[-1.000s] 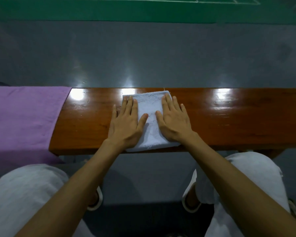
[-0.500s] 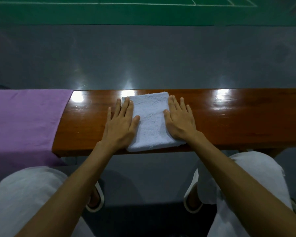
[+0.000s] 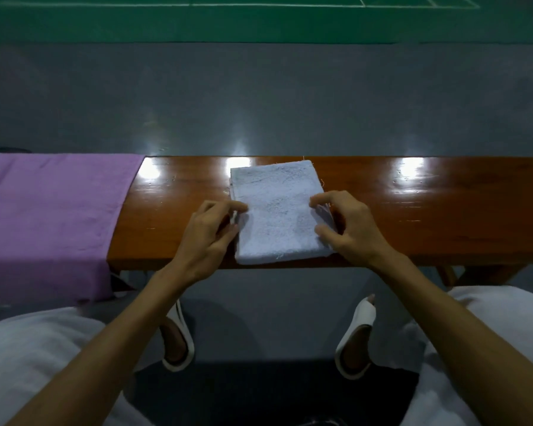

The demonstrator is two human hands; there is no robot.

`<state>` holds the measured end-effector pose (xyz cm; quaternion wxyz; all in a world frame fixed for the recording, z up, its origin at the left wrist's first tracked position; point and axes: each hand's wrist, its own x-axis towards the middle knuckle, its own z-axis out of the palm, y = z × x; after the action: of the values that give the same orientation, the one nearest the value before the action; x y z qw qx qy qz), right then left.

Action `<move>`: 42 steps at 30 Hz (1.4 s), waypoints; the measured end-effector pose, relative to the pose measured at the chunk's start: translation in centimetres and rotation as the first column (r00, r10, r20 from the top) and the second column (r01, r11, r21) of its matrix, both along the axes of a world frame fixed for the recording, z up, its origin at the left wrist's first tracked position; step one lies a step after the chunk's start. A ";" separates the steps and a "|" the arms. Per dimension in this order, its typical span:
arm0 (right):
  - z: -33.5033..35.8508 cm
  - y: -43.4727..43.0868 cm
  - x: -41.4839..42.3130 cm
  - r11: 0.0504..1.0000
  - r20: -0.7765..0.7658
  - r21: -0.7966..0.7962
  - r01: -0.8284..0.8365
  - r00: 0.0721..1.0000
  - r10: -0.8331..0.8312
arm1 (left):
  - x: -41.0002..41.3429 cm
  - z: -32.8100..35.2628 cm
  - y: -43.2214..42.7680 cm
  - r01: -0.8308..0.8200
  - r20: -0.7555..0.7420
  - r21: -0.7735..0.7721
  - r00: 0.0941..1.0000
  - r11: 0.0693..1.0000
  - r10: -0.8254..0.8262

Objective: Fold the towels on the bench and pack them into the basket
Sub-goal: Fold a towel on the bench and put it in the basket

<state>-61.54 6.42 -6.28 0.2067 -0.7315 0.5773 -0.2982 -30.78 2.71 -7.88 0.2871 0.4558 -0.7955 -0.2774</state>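
A folded pale blue towel [image 3: 277, 210] lies flat on the glossy wooden bench [image 3: 428, 216], its near edge at the bench's front edge. My left hand [image 3: 208, 238] pinches the towel's left edge between curled fingers and thumb. My right hand [image 3: 348, 226] grips the towel's right edge the same way, fingers curled over the top and thumb lower down. A purple towel [image 3: 46, 210] is spread over the bench's left end and hangs down its front. No basket is in view.
Grey floor [image 3: 259, 103] lies beyond the bench, with a green court [image 3: 228, 23] farther back. My knees in white trousers [image 3: 28, 364] and white slippers [image 3: 179, 342] are below the bench's front edge. Bench legs [image 3: 450, 275] show at lower right.
Both hands were lying flat on the blue towel. They slid outward to its left and right edges, and their fingers now curl round those edges.
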 end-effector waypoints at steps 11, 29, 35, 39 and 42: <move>-0.5 1.7 -0.4 0.987 -0.292 0.034 -0.155 0.943 0.158 | 1.9 0.3 1.7 0.148 0.249 -0.076 0.960 0.986 -0.125; 2.7 0.2 -1.4 0.980 0.240 0.142 -0.138 0.965 0.101 | 0.2 0.9 0.4 -0.059 -0.041 0.008 0.997 0.998 0.059; 3.5 -0.6 -1.1 0.959 0.241 0.252 -0.127 0.968 0.064 | 0.2 2.7 0.1 0.153 0.181 0.190 0.965 0.970 -0.188; 3.3 -0.6 -0.9 0.963 0.242 0.259 -0.071 0.970 0.006 | 0.2 2.8 0.6 0.217 0.422 0.063 0.879 0.974 -0.224; 3.0 -0.8 -0.5 0.968 0.255 0.248 -0.033 0.966 -0.033 | -0.4 1.7 1.3 0.193 0.503 -0.115 0.857 0.974 -0.110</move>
<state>-62.08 5.66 -3.28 0.3706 -0.6545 0.5787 -0.3154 -31.14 4.02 -6.18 0.0875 0.4224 -0.8957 -0.1082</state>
